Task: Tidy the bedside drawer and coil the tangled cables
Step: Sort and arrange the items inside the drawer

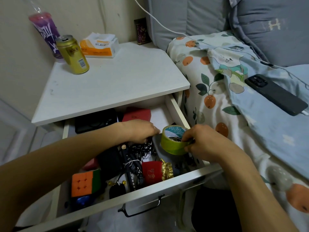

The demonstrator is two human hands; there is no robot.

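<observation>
drawer: white wooden bedside drawer (168,185) pulled open under the white nightstand top (117,77), black metal handle (142,206) on its front
left hand: left hand (138,131) reached into the drawer's middle, fingers curled down onto the tangle of black and white cables (142,150); whether a cable is actually gripped cannot be told
right hand: right hand (202,141) at the drawer's right edge, fingers pinched on the rim of the yellow-green roll of packing tape (173,141), roll held tilted on edge
cables: tangled heap in the drawer's centre, uncoiled, partly hidden by the left hand
drawer front-left corner: orange and green puzzle cube (85,183) seen
drawer front edge: red pouch with gold trim (153,173) just beside the cables
drawer back edge: red box (137,114) and black flat case (95,121)
nightstand top, back-left corner: gold drink can (72,54), purple tumbler (45,32), orange and white tissue pack (98,46)
bed: black phone (274,94) laid on the floral duvet (217,114), white charging cable plugged in
</observation>
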